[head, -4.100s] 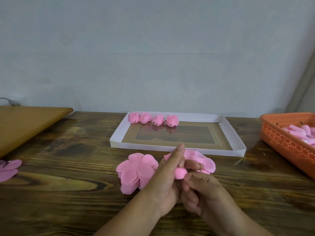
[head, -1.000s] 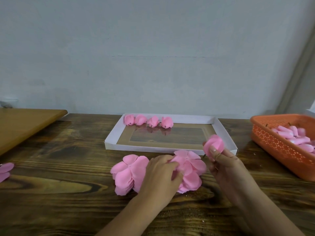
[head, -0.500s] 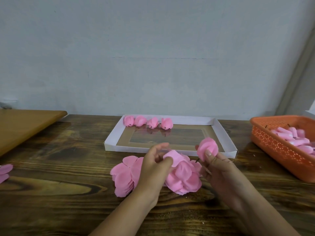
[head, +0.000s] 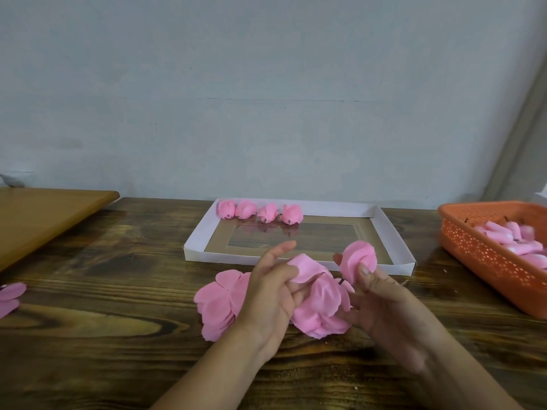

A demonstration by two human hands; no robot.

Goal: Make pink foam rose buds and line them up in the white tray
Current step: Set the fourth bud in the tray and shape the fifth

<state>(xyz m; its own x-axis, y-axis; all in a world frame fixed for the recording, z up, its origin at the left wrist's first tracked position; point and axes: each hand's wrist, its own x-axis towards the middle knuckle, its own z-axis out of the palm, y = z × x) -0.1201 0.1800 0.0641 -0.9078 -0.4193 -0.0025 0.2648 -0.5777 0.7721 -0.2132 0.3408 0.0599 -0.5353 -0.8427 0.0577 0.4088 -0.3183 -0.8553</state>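
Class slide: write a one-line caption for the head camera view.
Left hand lifts a petal layer beside the bud in the right hand; four buds line the white tray.

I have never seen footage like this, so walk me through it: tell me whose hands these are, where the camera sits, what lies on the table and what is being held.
There is no machine here. A person wears a wide-angle camera on the head, so the one picture looks forward and down at their own two bare hands.

The left hand pinches a loose pink petal lifted from a petal pile beneath it. The right hand holds a rolled pink bud by its lower end.

On the wooden table lies a second petal stack just left of the hands. Behind them sits a white tray with four finished buds lined along its far edge. At the right stands an orange basket holding more pink pieces. A few petals lie at the far left, beside a lighter wooden board.
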